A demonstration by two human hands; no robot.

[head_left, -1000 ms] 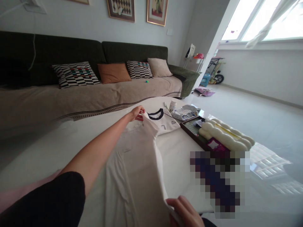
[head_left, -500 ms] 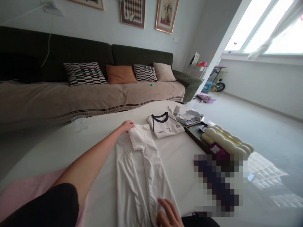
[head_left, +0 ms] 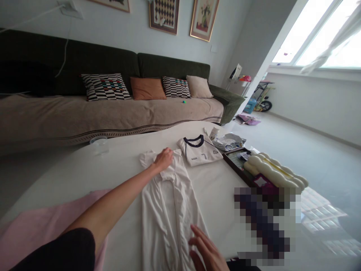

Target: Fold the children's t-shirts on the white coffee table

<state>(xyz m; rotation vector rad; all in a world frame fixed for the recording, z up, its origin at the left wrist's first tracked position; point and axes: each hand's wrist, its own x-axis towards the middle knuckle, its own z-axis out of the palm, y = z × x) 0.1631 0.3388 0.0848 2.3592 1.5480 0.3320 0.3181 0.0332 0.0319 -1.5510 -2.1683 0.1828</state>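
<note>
A white garment point(head_left: 162, 199) with two long parts lies on the table, running from the middle toward me; its exact kind is hard to tell. My left hand point(head_left: 164, 159) reaches over its far end, fingers closed on the cloth near the top edge. Close to the lower right side of the garment, my right hand point(head_left: 207, 248) hovers with fingers spread, holding nothing. Just beyond the far end sits a folded white jersey point(head_left: 199, 152) with a dark collar and a 7. Pink cloth point(head_left: 64, 205) lies under my left forearm.
On the white table point(head_left: 124, 173) stands a clear plastic bowl point(head_left: 100, 146). To the right are a tray point(head_left: 235, 165) with a puffy cream item point(head_left: 275, 169), a silver packet point(head_left: 229, 142) and a blurred-out dark item point(head_left: 262, 222). A sofa point(head_left: 113, 113) stands behind.
My left hand has moved right along the garment's far end, and a left top corner of cloth now lies spread outward. My right hand has shifted slightly right, its fingers further apart.
</note>
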